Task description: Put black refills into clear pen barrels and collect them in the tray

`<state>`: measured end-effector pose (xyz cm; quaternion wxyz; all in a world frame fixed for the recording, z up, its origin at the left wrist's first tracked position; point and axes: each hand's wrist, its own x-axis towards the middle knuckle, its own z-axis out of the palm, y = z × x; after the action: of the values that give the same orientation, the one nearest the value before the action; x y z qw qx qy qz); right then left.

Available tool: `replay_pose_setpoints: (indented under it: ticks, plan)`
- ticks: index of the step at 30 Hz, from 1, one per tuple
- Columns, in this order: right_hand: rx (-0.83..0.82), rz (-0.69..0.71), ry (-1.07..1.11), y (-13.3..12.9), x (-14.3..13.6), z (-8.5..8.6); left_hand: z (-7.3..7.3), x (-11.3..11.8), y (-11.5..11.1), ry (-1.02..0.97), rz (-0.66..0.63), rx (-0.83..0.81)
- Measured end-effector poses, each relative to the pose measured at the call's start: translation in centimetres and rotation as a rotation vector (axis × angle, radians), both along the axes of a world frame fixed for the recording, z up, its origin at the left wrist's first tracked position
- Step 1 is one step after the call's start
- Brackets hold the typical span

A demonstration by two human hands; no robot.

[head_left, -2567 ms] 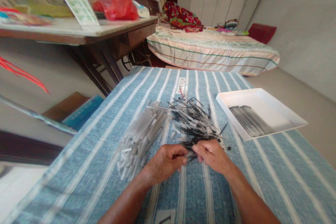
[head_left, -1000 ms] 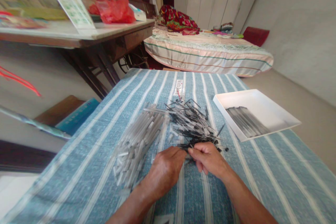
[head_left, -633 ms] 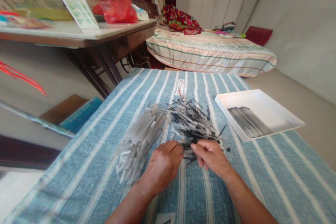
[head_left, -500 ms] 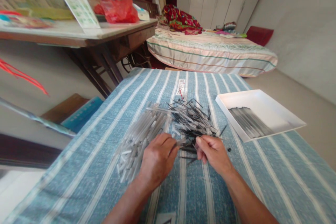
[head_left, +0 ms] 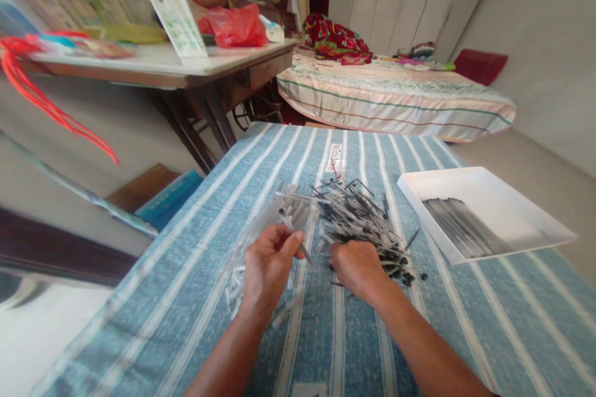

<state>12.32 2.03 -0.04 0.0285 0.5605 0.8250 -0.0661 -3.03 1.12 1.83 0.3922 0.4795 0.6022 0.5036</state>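
My left hand (head_left: 270,260) pinches a slim pen-like tube (head_left: 287,221), pale and translucent with a dark end, slanting between thumb and fingers. It is just over a heap of translucent tubes (head_left: 261,223) on the striped cloth. Curled at the near edge of a jumbled pile of thin black sticks (head_left: 363,211) is my right hand (head_left: 357,265). Its fingers are closed and point down, and whatever they grip is hidden. Some pale tubes lie mixed among the black sticks, several of which have round black ends.
A shallow white box (head_left: 521,205) at the right holds a row of dark-ended translucent tubes (head_left: 465,229). The blue striped tablecloth (head_left: 195,298) covers the table. Left stands a desk (head_left: 223,68) with a red plastic bag (head_left: 239,26); a bed (head_left: 395,93) lies beyond.
My left hand has lifted and turned, now showing the pen-like tube. My right hand has closed in on the near edge of the black pile. The camera view has shifted slightly left.
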Motion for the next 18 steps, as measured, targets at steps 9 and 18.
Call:
replay_pose_setpoints:
  ticks: [9, 18]
  plan:
    - [-0.051, -0.083, 0.596, -0.8, 2.2, -1.2, 0.1, -0.2, 0.2, -0.411, 0.048, 0.016]
    - [-0.411, -0.136, 1.344, -1.9, 2.5, -1.6, 0.2, 0.3, 0.1, -0.477, -0.014, -0.038]
